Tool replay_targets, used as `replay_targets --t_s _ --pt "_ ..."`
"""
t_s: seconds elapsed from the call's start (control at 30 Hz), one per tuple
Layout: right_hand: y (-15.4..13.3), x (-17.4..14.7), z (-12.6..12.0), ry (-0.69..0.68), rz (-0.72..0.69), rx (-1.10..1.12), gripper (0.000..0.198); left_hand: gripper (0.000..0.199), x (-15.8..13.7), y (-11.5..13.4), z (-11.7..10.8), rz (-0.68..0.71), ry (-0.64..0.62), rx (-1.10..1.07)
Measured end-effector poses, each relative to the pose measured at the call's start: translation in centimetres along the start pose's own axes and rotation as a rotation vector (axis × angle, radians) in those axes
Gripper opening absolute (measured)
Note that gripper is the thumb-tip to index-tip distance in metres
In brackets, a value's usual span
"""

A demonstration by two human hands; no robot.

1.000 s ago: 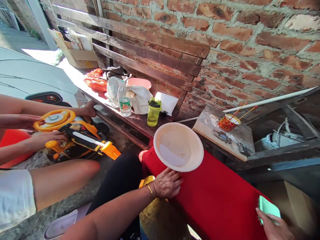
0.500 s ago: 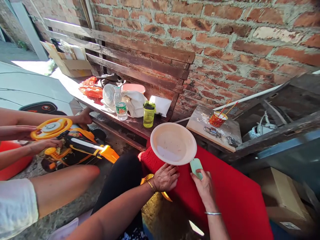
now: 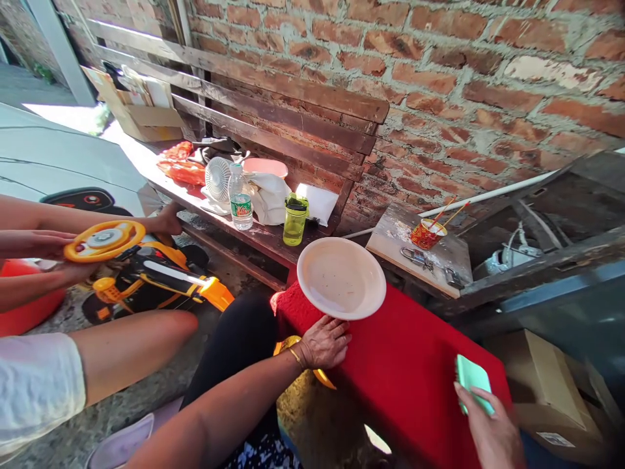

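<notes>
Pinching a round, smooth cream plate (image 3: 341, 278), left hand (image 3: 325, 342) fingers; right hand (image 3: 491, 433) fingers gripping a mint-green slab (image 3: 472, 381)

Water bottle (image 3: 240, 195) label green, print too small; nothing legible.

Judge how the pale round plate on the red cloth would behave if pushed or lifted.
The plate looks thin and plastic, so probably light and stiff. The left hand grips its near rim, tilting it; it would likely slide poorly on the red cloth.
</notes>
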State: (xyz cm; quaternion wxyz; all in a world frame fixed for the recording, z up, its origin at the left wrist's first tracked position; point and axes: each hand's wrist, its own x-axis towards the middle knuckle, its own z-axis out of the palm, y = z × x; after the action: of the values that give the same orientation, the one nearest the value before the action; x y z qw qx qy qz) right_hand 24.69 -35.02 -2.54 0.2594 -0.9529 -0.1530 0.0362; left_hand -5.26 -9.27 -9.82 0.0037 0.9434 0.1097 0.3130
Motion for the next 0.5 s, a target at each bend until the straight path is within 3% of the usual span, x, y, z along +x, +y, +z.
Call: replay_targets --t_s 0.03,0.13,0.2,0.27,0.37,0.5 --pt "-2.3 -1.4 1.4 -0.06 -0.038 0.067 0.061 0.026 0.0 0.0 0.0 0.001 0.003 0.003" --pt "-8.7 -5.5 5.8 -0.153 -0.362 0.196 0.054 0.025 -0.1 0.0 0.0 0.001 -0.006 0.009" --pt "-11.3 -7.4 8.2 -0.219 -0.534 0.224 0.048 0.025 -0.1 0.0 0.1 -0.008 -0.011 0.006" --pt "-12.2 -8.0 9.3 -0.258 -0.593 0.213 0.045 0.025 -0.1 0.0 0.1 -0.018 -0.006 0.001" --pt "-10.3 -6.4 8.6 -0.219 -0.51 0.154 0.049 0.025 -0.1 -0.1 0.1 -0.017 -0.005 -0.009" --pt "-3.0 -1.9 4.1 -0.162 -0.188 0.038 0.059 0.024 -0.1 -0.1 0.1 -0.01 -0.042 -0.026"
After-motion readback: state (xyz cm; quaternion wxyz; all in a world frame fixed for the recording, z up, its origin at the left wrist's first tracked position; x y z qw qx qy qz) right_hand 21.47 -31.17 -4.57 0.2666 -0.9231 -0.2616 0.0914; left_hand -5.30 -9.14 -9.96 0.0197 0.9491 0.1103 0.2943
